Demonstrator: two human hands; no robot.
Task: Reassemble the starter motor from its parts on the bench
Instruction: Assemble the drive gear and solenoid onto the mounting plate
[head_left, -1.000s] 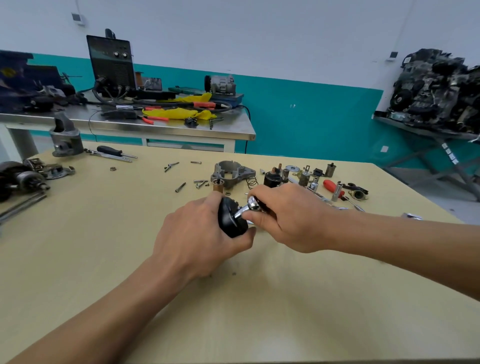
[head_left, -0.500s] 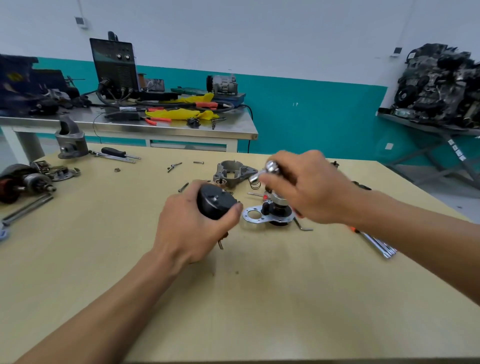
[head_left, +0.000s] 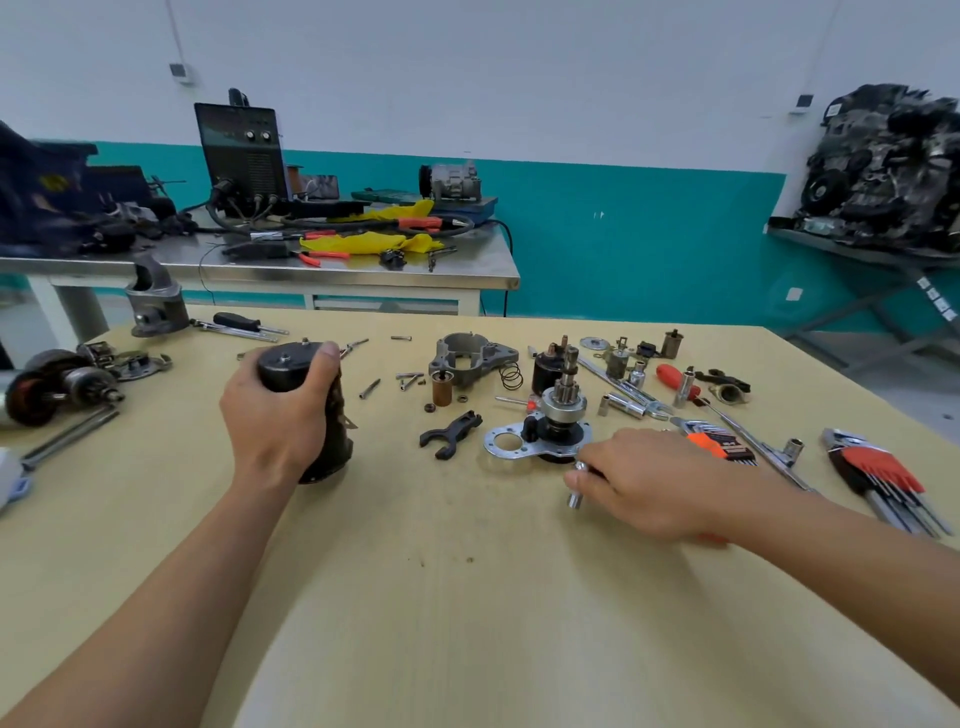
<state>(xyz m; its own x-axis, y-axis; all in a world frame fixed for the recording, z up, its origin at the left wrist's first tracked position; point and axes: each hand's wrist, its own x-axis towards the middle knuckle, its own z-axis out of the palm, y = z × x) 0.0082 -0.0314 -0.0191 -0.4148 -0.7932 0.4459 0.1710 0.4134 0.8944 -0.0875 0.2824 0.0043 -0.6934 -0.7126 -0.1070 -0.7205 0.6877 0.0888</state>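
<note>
While lying farthest left of the pinion assembly (head_left: 558, 415), armature (head_left: 57, 389): on its side by the bench (head_left: 467, 597) edge.
Left forearm: stretched in from the lower left corner, wrist straight.
Left hand (head_left: 275, 421): wrapped round the upper half of the motor body, thumb hooked up by the top rim, fingers curled round the far side.
Motor body (head_left: 285, 366): black cylinder, standing on end, leaning slightly, well left of the pinion assembly.
Shift fork (head_left: 449, 427): black, flat on the bench just left of the pinion assembly.
End housing (head_left: 470, 358): grey casting behind and left of the pinion assembly, spring (head_left: 511, 375) beside it.
Pinion assembly: upright on its silver plate, gear end up, apart from both hands.
Right hand (head_left: 660, 483): palm down, just in front and right of the pinion assembly, fingers curled round a chrome tool (head_left: 575, 499), tool tip poking out of the fist's left side.
Right forearm: stretched in from the right edge, low over the bench.
Hex key set (head_left: 878, 470): fanned out, well right of the pinion assembly.
</note>
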